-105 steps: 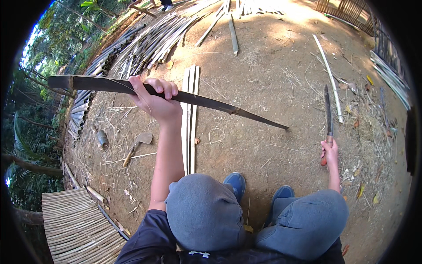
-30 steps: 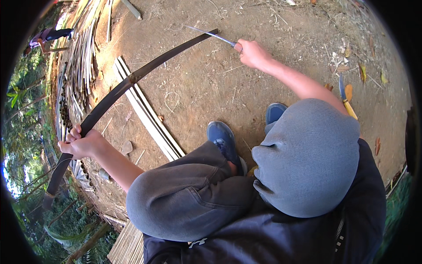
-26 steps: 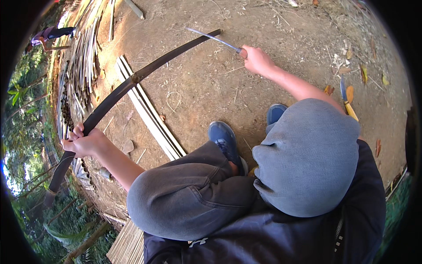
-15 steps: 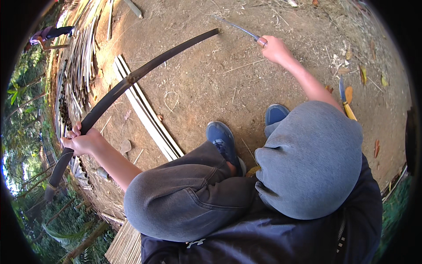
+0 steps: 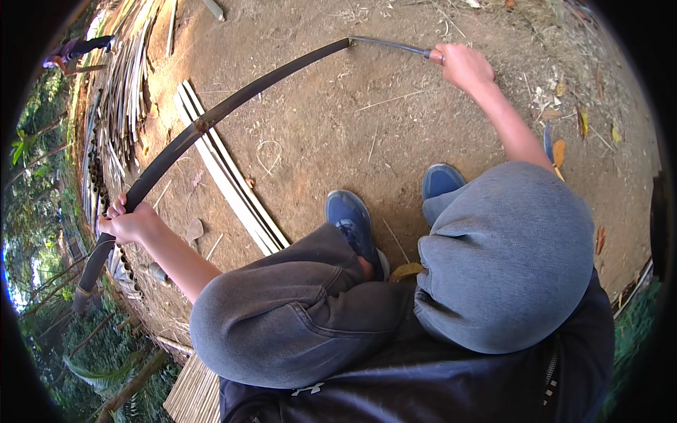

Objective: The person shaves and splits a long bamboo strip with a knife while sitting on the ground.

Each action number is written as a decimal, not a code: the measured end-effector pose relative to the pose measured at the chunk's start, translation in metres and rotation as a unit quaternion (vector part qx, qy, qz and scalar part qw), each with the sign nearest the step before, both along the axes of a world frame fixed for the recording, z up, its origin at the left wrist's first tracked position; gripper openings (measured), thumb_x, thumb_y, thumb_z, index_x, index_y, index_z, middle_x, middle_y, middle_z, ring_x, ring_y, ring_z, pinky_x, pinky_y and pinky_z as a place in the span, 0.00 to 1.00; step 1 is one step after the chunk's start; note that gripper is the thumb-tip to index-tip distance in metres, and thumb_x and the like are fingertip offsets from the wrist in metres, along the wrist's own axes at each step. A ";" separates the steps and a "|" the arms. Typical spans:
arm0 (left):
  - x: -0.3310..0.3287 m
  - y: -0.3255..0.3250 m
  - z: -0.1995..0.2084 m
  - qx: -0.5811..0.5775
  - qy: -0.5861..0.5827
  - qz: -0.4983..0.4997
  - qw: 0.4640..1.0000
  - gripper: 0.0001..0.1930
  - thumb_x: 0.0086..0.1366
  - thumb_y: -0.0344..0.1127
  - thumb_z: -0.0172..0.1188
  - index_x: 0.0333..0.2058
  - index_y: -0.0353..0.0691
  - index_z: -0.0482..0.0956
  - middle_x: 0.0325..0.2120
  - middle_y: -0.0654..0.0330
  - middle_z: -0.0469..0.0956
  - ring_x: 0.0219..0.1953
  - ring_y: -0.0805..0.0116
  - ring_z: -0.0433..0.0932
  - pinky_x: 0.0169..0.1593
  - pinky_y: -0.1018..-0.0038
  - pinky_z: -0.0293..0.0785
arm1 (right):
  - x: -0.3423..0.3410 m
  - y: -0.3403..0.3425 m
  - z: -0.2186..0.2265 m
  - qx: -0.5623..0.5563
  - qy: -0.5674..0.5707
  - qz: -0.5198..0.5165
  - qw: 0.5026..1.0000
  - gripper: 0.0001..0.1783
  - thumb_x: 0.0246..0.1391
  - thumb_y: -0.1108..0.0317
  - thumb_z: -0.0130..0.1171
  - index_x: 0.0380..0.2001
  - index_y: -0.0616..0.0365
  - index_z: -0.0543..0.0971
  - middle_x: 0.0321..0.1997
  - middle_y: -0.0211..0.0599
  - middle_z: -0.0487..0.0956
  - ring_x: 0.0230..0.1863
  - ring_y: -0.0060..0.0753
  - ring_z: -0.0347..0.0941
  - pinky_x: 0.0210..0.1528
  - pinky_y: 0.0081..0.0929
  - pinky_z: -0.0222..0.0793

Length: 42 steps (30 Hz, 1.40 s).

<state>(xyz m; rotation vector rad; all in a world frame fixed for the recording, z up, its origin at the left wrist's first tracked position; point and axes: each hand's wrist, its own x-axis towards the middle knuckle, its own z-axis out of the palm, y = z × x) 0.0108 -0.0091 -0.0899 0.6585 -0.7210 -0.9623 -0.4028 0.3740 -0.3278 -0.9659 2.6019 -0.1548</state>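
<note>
My left hand (image 5: 128,223) is closed around a long dark bamboo pole (image 5: 247,92) near its lower left end. The pole slants away to the far middle of the view, with a knobbly joint partway along it. My right hand (image 5: 465,67) grips a knife (image 5: 395,46) by its handle, out in front at the far right. The long thin blade points left, and its tip meets the pole's far end; I cannot tell whether it is cutting in. Pale split bamboo strips (image 5: 229,173) lie on the ground beneath the pole.
A second knife (image 5: 548,143) lies by my right knee, partly hidden. More strips are piled (image 5: 127,92) at the far left, near another person (image 5: 81,49). A bundle of thin slats (image 5: 201,391) lies at lower left. Dry leaves dot the dirt ground (image 5: 324,134).
My right hand has moved slightly right and up, and the knife's tip now meets the pole's far end instead of lying beyond it. My left hand keeps its hold.
</note>
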 end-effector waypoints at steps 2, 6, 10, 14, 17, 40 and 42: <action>0.001 -0.001 -0.001 -0.001 0.003 -0.003 1.000 0.14 0.67 0.34 0.56 0.30 0.44 0.58 0.17 0.68 0.55 0.15 0.73 0.55 0.20 0.73 0.62 | -0.001 -0.001 -0.005 0.003 -0.006 -0.006 1.000 0.12 0.67 0.65 0.52 0.48 0.48 0.81 0.31 0.34 0.80 0.23 0.25 0.75 0.18 0.29 0.70; 0.001 0.001 0.000 -0.001 0.010 -0.006 1.000 0.13 0.67 0.33 0.56 0.30 0.44 0.58 0.17 0.67 0.56 0.15 0.73 0.55 0.20 0.73 0.62 | 0.003 -0.003 0.009 0.020 -0.006 -0.008 1.000 0.11 0.67 0.67 0.51 0.47 0.47 0.81 0.31 0.34 0.80 0.25 0.28 0.77 0.20 0.31 0.73; -0.005 0.006 0.003 0.007 0.021 0.005 1.000 0.13 0.67 0.34 0.56 0.31 0.44 0.58 0.17 0.68 0.56 0.15 0.73 0.56 0.20 0.74 0.61 | 0.004 -0.001 0.012 0.010 0.010 -0.004 1.000 0.12 0.65 0.69 0.53 0.47 0.46 0.81 0.33 0.36 0.81 0.29 0.34 0.80 0.25 0.37 0.77; -0.003 0.002 0.003 -0.009 0.010 0.001 1.000 0.14 0.68 0.35 0.55 0.30 0.43 0.56 0.17 0.68 0.55 0.15 0.73 0.56 0.19 0.73 0.61 | 0.005 0.002 0.018 0.008 0.030 0.017 0.999 0.11 0.64 0.70 0.54 0.46 0.48 0.82 0.34 0.38 0.83 0.32 0.39 0.82 0.30 0.41 0.79; -0.008 0.007 0.005 -0.013 -0.006 0.004 1.000 0.16 0.68 0.35 0.52 0.26 0.41 0.53 0.16 0.67 0.53 0.15 0.71 0.55 0.19 0.72 0.61 | 0.009 0.002 0.021 0.003 0.014 -0.004 1.000 0.11 0.64 0.69 0.54 0.46 0.48 0.82 0.35 0.40 0.83 0.33 0.40 0.83 0.32 0.43 0.79; -0.017 0.020 0.008 -0.022 -0.024 0.002 0.999 0.14 0.71 0.39 0.51 0.31 0.43 0.56 0.17 0.68 0.55 0.16 0.72 0.55 0.20 0.74 0.60 | 0.022 -0.016 0.065 0.009 0.013 0.020 1.000 0.11 0.62 0.70 0.54 0.44 0.49 0.82 0.38 0.38 0.84 0.38 0.40 0.83 0.39 0.41 0.79; -0.012 0.018 0.006 -0.033 -0.022 -0.019 0.999 0.15 0.70 0.38 0.54 0.31 0.44 0.57 0.17 0.68 0.54 0.17 0.73 0.55 0.21 0.74 0.61 | 0.024 -0.017 0.059 0.004 -0.015 0.007 1.000 0.11 0.59 0.72 0.56 0.45 0.51 0.82 0.39 0.38 0.84 0.37 0.37 0.83 0.36 0.38 0.79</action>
